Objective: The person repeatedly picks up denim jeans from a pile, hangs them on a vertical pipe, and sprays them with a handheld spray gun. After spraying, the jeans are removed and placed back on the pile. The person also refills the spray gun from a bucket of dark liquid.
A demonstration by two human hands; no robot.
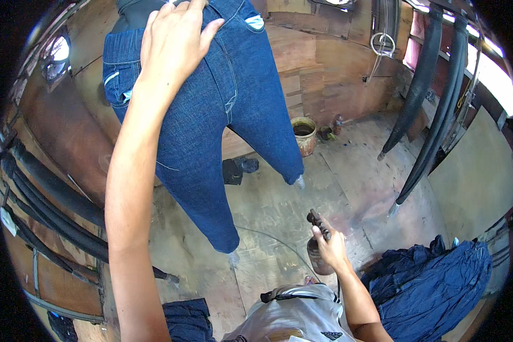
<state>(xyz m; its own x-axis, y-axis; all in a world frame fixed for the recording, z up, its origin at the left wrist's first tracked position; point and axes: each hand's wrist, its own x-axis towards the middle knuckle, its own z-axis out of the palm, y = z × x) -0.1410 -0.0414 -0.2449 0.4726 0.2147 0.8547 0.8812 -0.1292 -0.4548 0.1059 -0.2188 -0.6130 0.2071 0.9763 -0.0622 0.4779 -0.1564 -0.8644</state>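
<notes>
The hands are well apart: the left hand [174, 40] lies across the top of upright blue denim jeans [194, 119] at far left, its grip unclear, while the right hand [332, 249] clasps a spray gun [320, 226] nearer right.

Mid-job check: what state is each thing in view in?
Blue jeans: waist up, legs apart.
Left hand: on the jeans' upper part, thumb spread.
Spray gun: held, trigger position unclear.
Right hand: closed around spray gun.
Bucket: upright, uncovered.
Denim pile at right: crumpled.
Black tubes at right: hanging down.
</notes>
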